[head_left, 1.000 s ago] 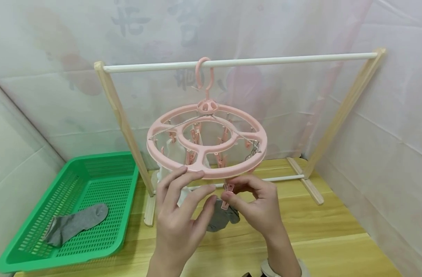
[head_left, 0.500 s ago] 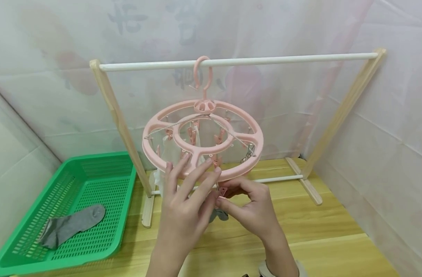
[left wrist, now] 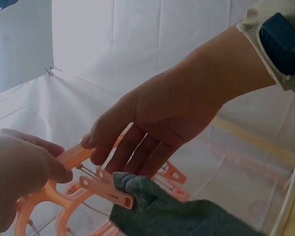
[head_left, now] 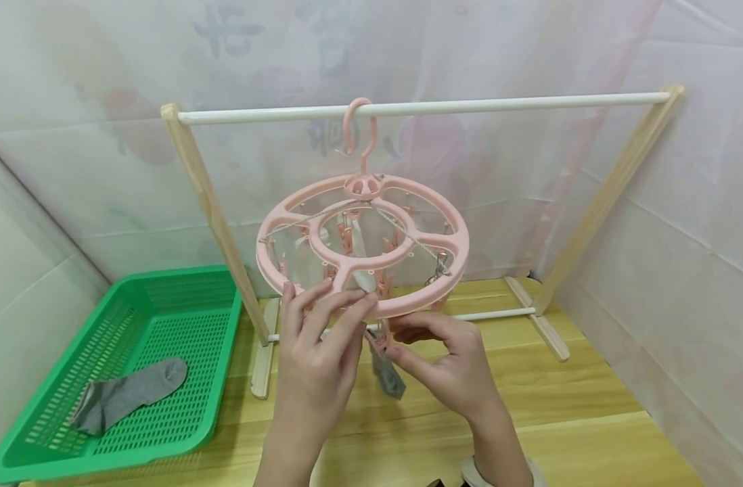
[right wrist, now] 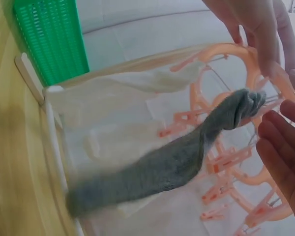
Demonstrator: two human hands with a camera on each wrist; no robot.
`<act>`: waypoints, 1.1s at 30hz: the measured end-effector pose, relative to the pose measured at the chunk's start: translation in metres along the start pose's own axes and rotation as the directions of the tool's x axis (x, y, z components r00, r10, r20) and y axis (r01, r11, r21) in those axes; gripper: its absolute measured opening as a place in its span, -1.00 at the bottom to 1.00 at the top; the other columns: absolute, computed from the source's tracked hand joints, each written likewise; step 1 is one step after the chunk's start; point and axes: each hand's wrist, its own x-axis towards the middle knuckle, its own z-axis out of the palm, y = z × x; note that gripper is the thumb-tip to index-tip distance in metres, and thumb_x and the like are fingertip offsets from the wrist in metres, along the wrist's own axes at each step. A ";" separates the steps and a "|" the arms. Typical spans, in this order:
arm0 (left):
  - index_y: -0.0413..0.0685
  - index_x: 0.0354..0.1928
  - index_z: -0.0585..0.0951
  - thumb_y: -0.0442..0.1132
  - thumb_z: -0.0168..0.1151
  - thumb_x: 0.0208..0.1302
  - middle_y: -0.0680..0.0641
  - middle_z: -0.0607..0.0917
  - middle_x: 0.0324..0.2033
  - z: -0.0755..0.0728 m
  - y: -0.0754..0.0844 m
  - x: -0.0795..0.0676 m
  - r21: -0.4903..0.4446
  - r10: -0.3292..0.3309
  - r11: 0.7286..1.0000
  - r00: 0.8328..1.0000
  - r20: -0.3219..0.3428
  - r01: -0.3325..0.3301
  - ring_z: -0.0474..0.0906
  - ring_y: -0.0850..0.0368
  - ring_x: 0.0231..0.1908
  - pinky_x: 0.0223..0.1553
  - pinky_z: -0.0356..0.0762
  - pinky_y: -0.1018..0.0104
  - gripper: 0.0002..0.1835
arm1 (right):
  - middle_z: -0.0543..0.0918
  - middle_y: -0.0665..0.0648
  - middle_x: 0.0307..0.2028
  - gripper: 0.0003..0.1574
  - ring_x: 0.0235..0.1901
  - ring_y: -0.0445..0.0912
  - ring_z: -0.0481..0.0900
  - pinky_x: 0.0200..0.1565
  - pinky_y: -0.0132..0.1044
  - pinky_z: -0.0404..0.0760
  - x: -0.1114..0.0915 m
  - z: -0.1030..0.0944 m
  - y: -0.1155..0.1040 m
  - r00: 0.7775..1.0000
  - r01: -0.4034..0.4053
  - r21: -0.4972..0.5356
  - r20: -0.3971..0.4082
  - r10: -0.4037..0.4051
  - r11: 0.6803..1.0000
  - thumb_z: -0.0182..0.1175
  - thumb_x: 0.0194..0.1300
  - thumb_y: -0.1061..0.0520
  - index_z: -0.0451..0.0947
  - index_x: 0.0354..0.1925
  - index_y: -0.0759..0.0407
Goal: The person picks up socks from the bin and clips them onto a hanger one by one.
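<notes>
A pink round clip hanger (head_left: 359, 260) hangs by its hook from a white rod. My left hand (head_left: 319, 352) holds the front rim of its ring between thumb and fingers, as the left wrist view shows. Just right of it, my right hand (head_left: 447, 358) is beside a pink clothespin (left wrist: 108, 191), its fingers loosely bent and apart from the sock. That clothespin bites the bunched end of a grey sock (right wrist: 162, 162), which dangles below the ring. A second grey sock (head_left: 130, 392) lies in the green basket (head_left: 219, 392).
The wooden stand (head_left: 207, 196) carries the white rod (head_left: 505, 105), with another white bar low down between its feet. Whitish cloth pieces (right wrist: 132, 88) hang from other clips. Several pink clips dangle under the ring. Wood-grained tabletop (head_left: 560, 419) extends to the right.
The right fingers have come off the clothespin they pinched. The grey sock now hangs lower and longer. My left hand has moved onto the ring's rim, and the hanger has swung slightly.
</notes>
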 end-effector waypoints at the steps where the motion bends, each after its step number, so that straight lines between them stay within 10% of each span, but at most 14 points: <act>1: 0.08 0.03 0.75 -0.43 0.43 0.21 -0.02 0.75 -0.06 0.000 -0.001 0.000 0.002 -0.005 1.000 1.000 0.002 0.005 0.53 -0.19 0.21 0.41 0.10 -0.52 -0.63 | 0.80 0.16 -0.29 -0.66 -0.32 -0.13 0.78 -0.21 -0.36 0.76 0.000 -0.001 0.000 1.000 0.016 0.002 -0.011 -0.016 1.000 0.52 0.11 0.30 0.73 -0.10 0.20; 7: 0.05 -0.02 0.77 -0.48 0.42 0.20 -0.03 0.72 -0.11 0.000 -0.008 -0.001 -0.017 -0.020 1.000 1.000 -0.001 0.020 0.52 -0.19 0.18 0.41 0.10 -0.52 -0.64 | 0.81 0.17 -0.32 -0.89 -0.30 -0.24 0.76 -0.18 -0.47 0.71 0.001 -0.011 0.003 0.976 0.134 0.055 -0.183 -0.122 0.989 0.39 0.23 0.36 0.71 -0.25 0.41; 19: 0.00 -0.12 0.75 -0.57 0.25 0.24 -0.03 0.72 -0.15 -0.002 -0.026 0.002 -0.095 0.002 0.996 1.000 -0.014 -0.004 0.53 -0.19 0.17 0.40 0.07 -0.55 -0.67 | 0.76 0.17 -0.14 -0.77 -0.09 -0.07 0.67 0.04 -0.37 0.64 0.009 -0.017 0.011 0.824 0.200 0.175 -0.562 -0.069 0.964 0.12 0.14 0.62 0.59 -0.19 0.68; 24: -0.01 -0.16 0.75 -0.57 0.17 0.23 -0.03 0.73 -0.17 0.003 -0.033 0.003 -0.143 0.006 0.990 1.000 -0.009 -0.007 0.53 -0.18 0.16 0.40 0.06 -0.56 -0.66 | 0.70 0.28 0.06 -0.65 0.20 0.03 0.59 0.34 -0.19 0.50 0.018 -0.030 0.012 0.832 0.208 -0.119 -0.500 -0.240 0.971 0.30 0.35 0.25 0.63 -0.06 0.56; 33: 0.02 -0.15 0.76 -0.56 0.20 0.25 0.00 0.73 -0.16 0.013 -0.036 0.001 -0.243 0.006 0.970 1.000 0.025 0.000 0.52 -0.18 0.20 0.46 -0.04 -0.53 -0.67 | 0.71 0.39 0.03 -0.32 0.37 0.12 0.49 0.54 0.19 0.13 0.036 -0.077 0.027 0.927 0.308 -0.437 -0.063 -0.370 0.845 0.21 0.42 -0.31 0.74 -0.12 0.31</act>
